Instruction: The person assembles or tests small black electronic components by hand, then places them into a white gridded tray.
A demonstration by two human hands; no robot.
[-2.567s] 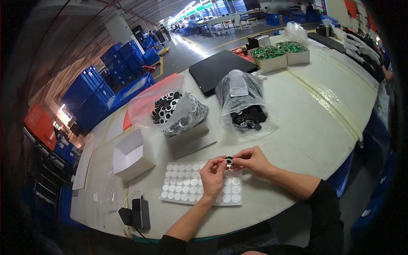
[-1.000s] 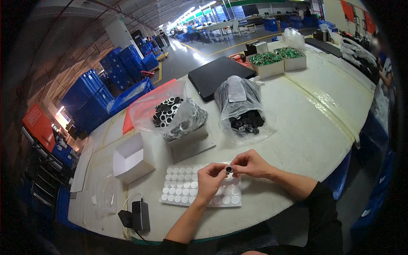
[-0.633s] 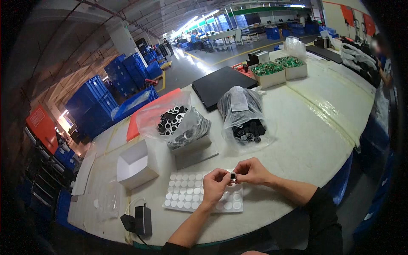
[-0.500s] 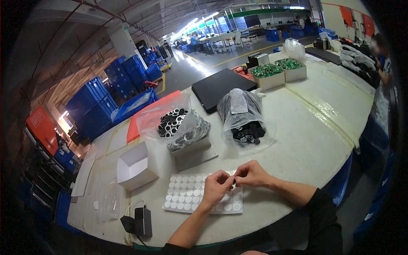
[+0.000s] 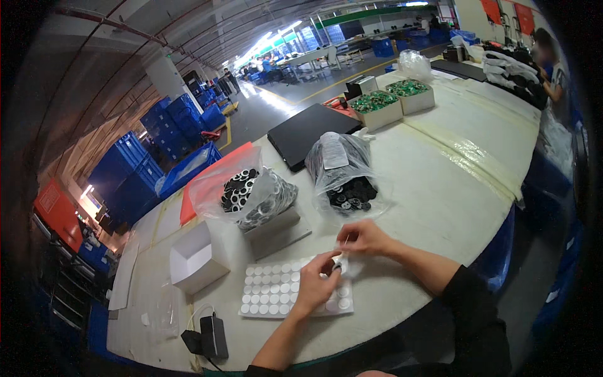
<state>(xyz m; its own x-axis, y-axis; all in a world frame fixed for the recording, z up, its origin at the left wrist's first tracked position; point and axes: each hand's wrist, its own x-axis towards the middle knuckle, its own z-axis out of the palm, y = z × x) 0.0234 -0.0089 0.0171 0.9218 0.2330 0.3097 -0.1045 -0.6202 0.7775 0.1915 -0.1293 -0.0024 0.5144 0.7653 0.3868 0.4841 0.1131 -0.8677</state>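
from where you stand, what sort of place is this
Probably a factory or workshop floor: the worktable carries a sheet of white discs and a heap of black and white rings, while stacked blue crates stand on the floor beyond it.

Plain black cloth sleeves (image 5: 476,314) are worn, and below them the forearms (image 5: 427,270) and fingers (image 5: 321,259) are left bare.

- Near sheet of discs (image 5: 271,288): smooth white, paper-like.
- Left bag (image 5: 205,200) and right bag (image 5: 360,156): thin, crinkled, glossy clear plastic.
- Left box (image 5: 208,276): matt white card.
- Tabletop (image 5: 433,195): pale, mostly matt; right-hand tape strip (image 5: 468,155) glossy.
- Right sleeve (image 5: 472,308): matt black cloth.
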